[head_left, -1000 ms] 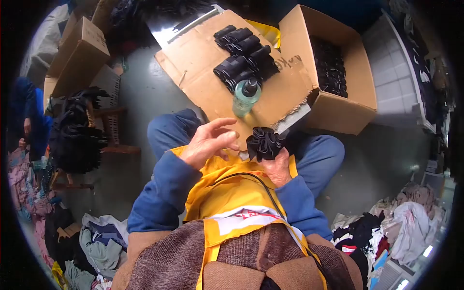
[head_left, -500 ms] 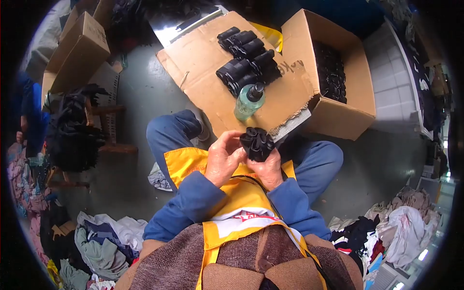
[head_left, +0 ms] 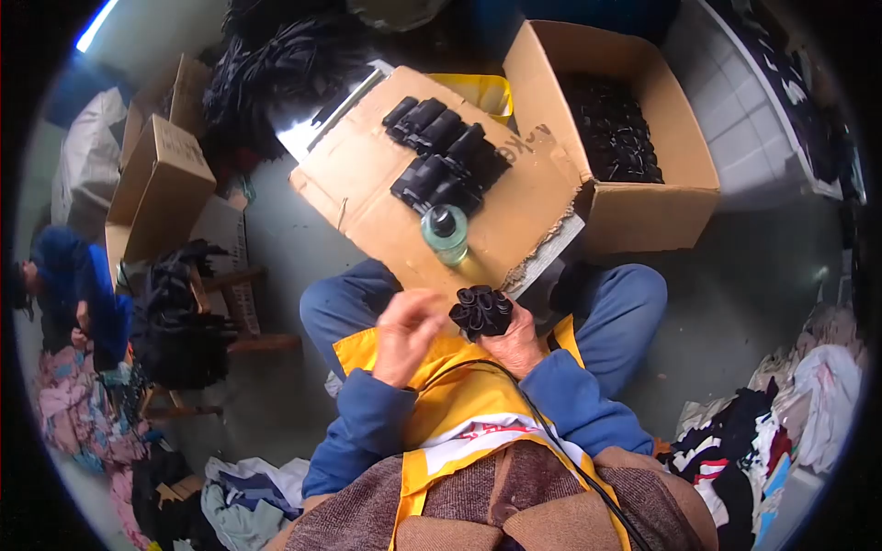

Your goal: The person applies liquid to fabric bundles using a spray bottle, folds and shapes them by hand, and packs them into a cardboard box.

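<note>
Seated person, seen from the head, with a black ruffled bundle [head_left: 482, 312] gripped between thumb and fingers of the right hand [head_left: 514, 346], above the lap and at the near end of a cardboard sheet [head_left: 537, 211]. The left hand [head_left: 404, 335] is raised just beside the bundle, fingers bent toward the thumb; it is blurred, and whether it pinches anything cannot be told. A capped bottle [head_left: 446, 241] of pale green liquid stands on the sheet, between the bundle and a cluster of black rolls [head_left: 446, 156]. To the right, an open carton [head_left: 648, 219] holds similar dark pieces; a yellow object [head_left: 491, 94] shows past the sheet's far edge. At left, black strips [head_left: 184, 321] hang over a wooden stool [head_left: 266, 343], near another carton [head_left: 170, 188] and another person in blue [head_left: 101, 308]. A dark cord [head_left: 501, 372] crosses the yellow apron [head_left: 459, 395]. Dark handwriting [head_left: 525, 142] on the sheet seems to end in "ke", the rest being unclear; red lettering [head_left: 501, 430] on the apron's white band is too foreshortened to read.
</note>
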A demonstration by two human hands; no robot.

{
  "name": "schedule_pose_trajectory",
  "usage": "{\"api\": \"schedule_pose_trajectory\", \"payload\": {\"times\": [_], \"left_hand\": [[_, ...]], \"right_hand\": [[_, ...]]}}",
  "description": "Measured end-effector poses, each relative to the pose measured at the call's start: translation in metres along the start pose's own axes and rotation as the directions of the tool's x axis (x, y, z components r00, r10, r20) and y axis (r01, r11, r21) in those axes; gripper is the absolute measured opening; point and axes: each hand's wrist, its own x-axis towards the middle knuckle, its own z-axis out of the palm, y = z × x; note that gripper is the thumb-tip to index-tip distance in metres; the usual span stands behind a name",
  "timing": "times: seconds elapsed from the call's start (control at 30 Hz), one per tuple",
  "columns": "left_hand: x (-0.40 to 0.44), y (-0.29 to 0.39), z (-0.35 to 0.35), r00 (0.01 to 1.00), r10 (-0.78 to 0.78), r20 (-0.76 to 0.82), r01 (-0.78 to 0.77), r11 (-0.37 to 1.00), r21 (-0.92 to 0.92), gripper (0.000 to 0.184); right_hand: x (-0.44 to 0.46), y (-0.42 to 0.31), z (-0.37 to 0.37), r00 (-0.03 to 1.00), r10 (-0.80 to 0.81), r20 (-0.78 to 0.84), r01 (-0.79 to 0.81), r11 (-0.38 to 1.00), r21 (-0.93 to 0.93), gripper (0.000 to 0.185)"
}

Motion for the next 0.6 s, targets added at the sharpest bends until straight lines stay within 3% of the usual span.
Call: {"api": "schedule_pose_trajectory", "payload": {"times": [0.03, 0.1, 0.17, 0.2, 0.23, 0.3, 0.33, 0.37, 0.43, 0.5, 0.57, 0.6], "left_hand": [[0.008, -0.002, -0.004, 0.996, -0.037, -0.081, 0.031, 0.997, -0.075, 0.046], [0.029, 0.030, -0.004, 0.982, 0.092, -0.168, -0.048, 0.968, 0.247, 0.067], [0.054, 0.050, 0.003, 0.935, 0.332, -0.125, -0.235, 0.844, 0.482, 0.077], [0.065, 0.049, 0.005, 0.946, 0.305, -0.105, -0.217, 0.843, 0.493, 0.084], [0.076, 0.042, 0.006, 0.987, 0.141, -0.078, -0.094, 0.897, 0.433, 0.085], [0.084, 0.031, 0.016, 0.996, 0.092, 0.007, -0.092, 0.990, 0.110, 0.078], [0.085, 0.027, 0.023, 0.993, 0.115, -0.038, -0.113, 0.991, 0.069, 0.066], [0.085, 0.028, 0.025, 0.993, 0.116, -0.028, -0.114, 0.991, 0.071, 0.066], [0.082, 0.033, 0.026, 0.975, 0.169, -0.142, -0.120, 0.946, 0.303, 0.057], [0.080, 0.029, 0.016, 0.966, 0.168, -0.197, -0.137, 0.977, 0.163, 0.049], [0.076, 0.037, -0.001, 0.949, 0.140, -0.284, -0.142, 0.990, 0.014, 0.046], [0.075, 0.043, -0.009, 0.941, 0.132, -0.313, -0.149, 0.988, -0.031, 0.045]], "right_hand": [[0.000, 0.005, -0.001, 1.000, -0.003, -0.021, 0.003, 1.000, 0.008, 0.045], [0.000, 0.017, 0.000, 0.999, 0.036, -0.010, -0.036, 0.999, -0.023, 0.044], [0.000, 0.018, -0.006, 0.998, 0.064, -0.015, -0.063, 0.997, 0.049, 0.043], [0.001, 0.012, -0.010, 0.995, 0.095, 0.003, -0.095, 0.993, 0.063, 0.042], [0.003, 0.009, -0.013, 0.992, 0.122, 0.018, -0.124, 0.989, 0.075, 0.041], [0.005, 0.012, -0.017, 0.994, 0.108, -0.020, -0.103, 0.978, 0.181, 0.039], [0.006, 0.009, -0.022, 0.993, 0.118, -0.026, -0.109, 0.968, 0.227, 0.039], [0.005, 0.005, -0.028, 0.991, 0.129, -0.027, -0.117, 0.956, 0.271, 0.039], [0.011, 0.000, -0.042, 0.993, 0.085, -0.081, -0.071, 0.983, 0.168, 0.039], [0.022, -0.003, -0.056, 0.964, 0.191, -0.185, -0.130, 0.945, 0.301, 0.040], [0.039, 0.024, -0.074, 0.938, 0.099, -0.331, -0.033, 0.979, 0.201, 0.042], [0.050, 0.017, -0.083, 0.916, 0.136, -0.377, -0.063, 0.978, 0.198, 0.041]]}}
